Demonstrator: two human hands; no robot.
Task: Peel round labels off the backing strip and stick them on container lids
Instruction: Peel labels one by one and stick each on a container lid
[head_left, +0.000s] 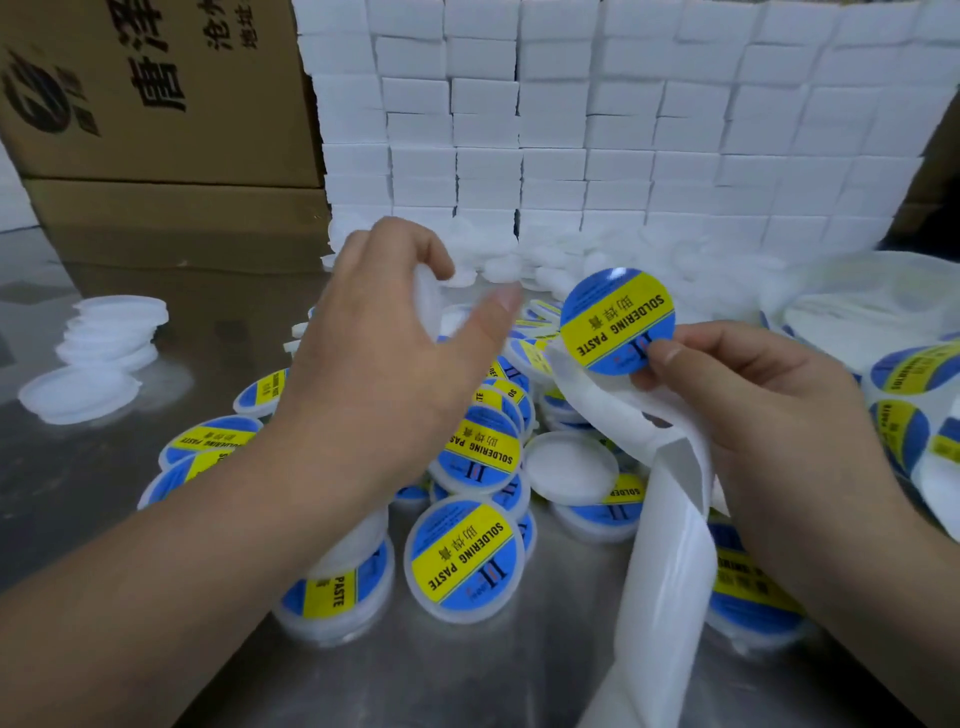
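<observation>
**The left hand (395, 338) grips a bare lid (429, 299); the right hand (758, 405) pinches a round label (617, 321)**

A wall of white boxes (623, 130) is stacked across the far side of the table (78, 467) and fills the upper centre and right of the view. Two brown cardboard cartons (156, 104), one on the other, stand to its left. The table surface is reflective metal.

A heap of labelled lids (467, 551) lies mid-table, under and between both hands. Each carries a blue and yellow disc printed "SOLDERING PASTE". One unlabelled lid (571, 467) lies among them. A pile of plain white lids (509, 265) lies at the foot of the box wall. A small stack of plain lids (111, 338) sits well apart on the left of the table. At the right edge, further labels (904, 371) sit on their backing.

The backing strip (670, 545), plain white along its visible length, runs from the right hand down to the lower edge of the view and curls over itself below the fingers.

Left hand: raised above the heap, fingers curled over the bare lid, thumb on the near side. The lid is blurred, seen almost edge-on, and clear of the heap.

Right hand: thumb and fingers are closed on the lower edge of the label, and the strip passes through the same hand. The label is held up with its printed face to the camera, text upside down. It is near the left thumb tip and apart from the bare lid. The top of the strip meets its lower left edge; whether the label is fully free cannot be determined.
</observation>
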